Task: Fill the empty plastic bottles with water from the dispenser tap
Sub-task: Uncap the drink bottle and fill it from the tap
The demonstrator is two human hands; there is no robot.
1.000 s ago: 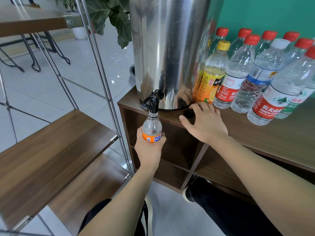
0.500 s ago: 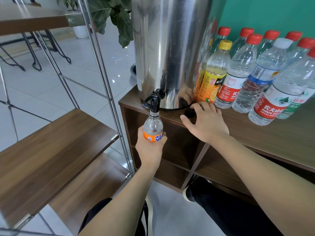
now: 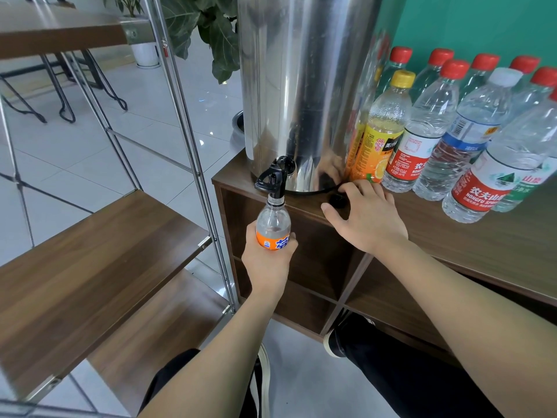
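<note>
Orange-labelled bottle (image 3: 273, 227) gripped under tap (image 3: 273, 178), left hand (image 3: 267, 260)

Red label on the nearest water bottle (image 3: 494, 164) is reading "农夫山泉 NONGFU SPRING", partly cut off; the other bottles' labels are showing only unreadable fragments.

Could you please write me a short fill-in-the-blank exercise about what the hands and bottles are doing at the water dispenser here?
1. The left hand holds the small bottle with its mouth under the black ____.
2. That bottle's label is ____ in colour.
3. The right hand rests on the wooden ____, beside a black cap.
4. The juice bottle next to the dispenser has a ____ cap.

Missing words: tap; orange; cabinet top; yellow
</note>
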